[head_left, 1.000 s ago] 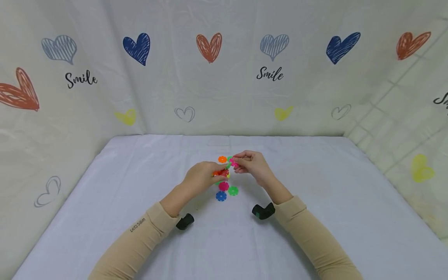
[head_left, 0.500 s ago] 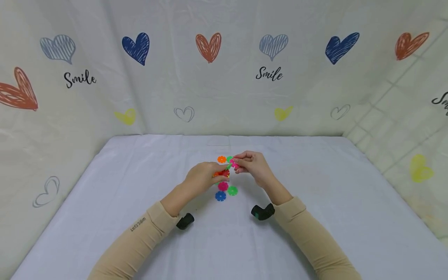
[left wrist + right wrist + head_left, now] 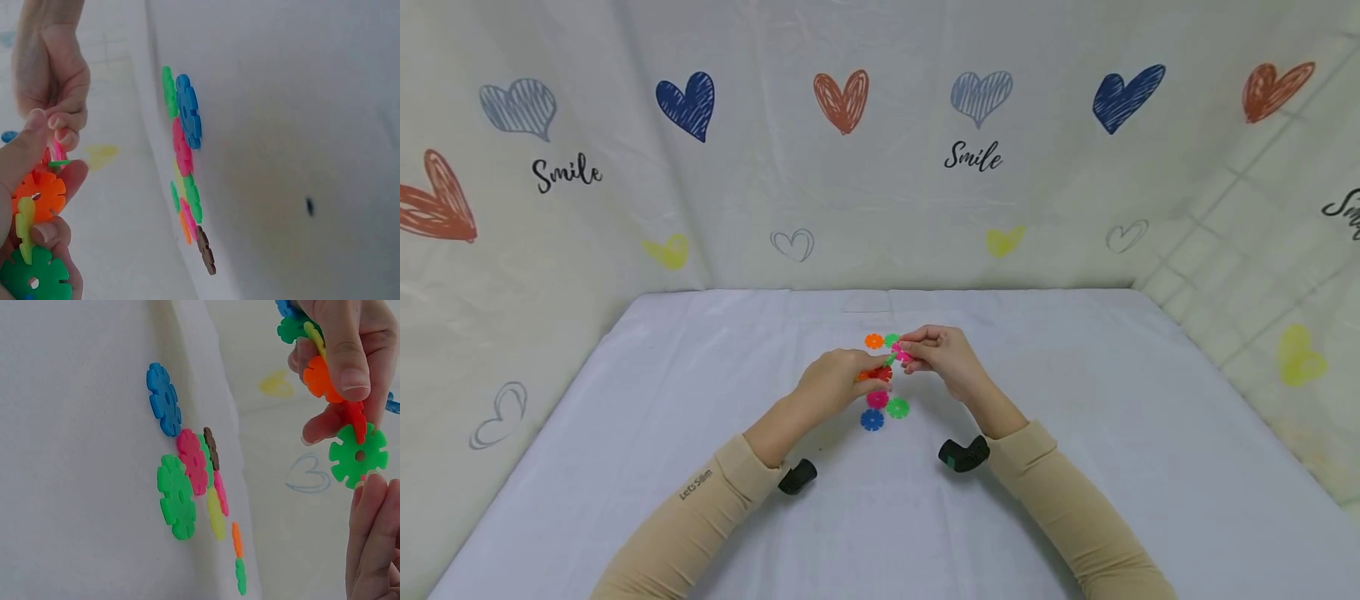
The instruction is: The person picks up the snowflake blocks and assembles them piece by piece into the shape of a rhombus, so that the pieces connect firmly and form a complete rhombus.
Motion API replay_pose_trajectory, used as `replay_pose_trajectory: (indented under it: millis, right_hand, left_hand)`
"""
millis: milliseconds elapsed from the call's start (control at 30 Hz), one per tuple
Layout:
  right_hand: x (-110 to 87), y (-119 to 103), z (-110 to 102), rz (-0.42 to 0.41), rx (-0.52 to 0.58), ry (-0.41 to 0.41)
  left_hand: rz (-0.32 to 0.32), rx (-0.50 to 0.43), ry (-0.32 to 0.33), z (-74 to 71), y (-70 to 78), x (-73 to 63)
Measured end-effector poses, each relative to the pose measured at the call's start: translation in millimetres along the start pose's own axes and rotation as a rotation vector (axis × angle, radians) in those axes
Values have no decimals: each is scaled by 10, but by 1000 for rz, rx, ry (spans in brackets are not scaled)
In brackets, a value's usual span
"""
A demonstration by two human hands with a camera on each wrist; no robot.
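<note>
Left hand (image 3: 833,372) has its fingers pinching a disc chain (image 3: 319,379), right hand (image 3: 942,350) pinches a pink disc (image 3: 900,354) by the chain's green end; loose discs (image 3: 192,461) sit on the table (image 3: 880,525) below the fingers.

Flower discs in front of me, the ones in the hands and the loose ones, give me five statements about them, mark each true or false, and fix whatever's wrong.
1. The left hand holds a chain of joined discs. True.
2. The right hand lies flat on the tabletop. False: it is raised and pinches a pink disc.
3. In the head view, the loose blue disc lies nearer the person than the loose orange disc. True.
4. The bright green disc between the hands has a solid centre. False: it has a round hole in the middle.
5. A brown disc is among the loose ones. True.
</note>
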State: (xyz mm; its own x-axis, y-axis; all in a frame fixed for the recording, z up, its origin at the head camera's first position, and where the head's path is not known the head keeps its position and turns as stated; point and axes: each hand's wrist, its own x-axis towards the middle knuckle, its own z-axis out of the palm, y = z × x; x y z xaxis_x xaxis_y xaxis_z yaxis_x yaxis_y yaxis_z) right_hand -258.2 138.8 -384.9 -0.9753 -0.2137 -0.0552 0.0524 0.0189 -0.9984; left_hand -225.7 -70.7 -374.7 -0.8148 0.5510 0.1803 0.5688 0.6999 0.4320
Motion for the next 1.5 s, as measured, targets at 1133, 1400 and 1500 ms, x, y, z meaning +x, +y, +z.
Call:
replay_pose_trajectory:
  millis: [1133,1400,1500]
  right_hand:
    - [40,-61,14,26,16,71]
    - [36,-46,-17,36,-14,46]
    - [32,-42,-25,23,-5,29]
  left_hand:
    - [-59,-61,26,-50,32,38]
    - [-17,-65,20,-14,8,30]
    - [-18,-78,14,-17,8,29]
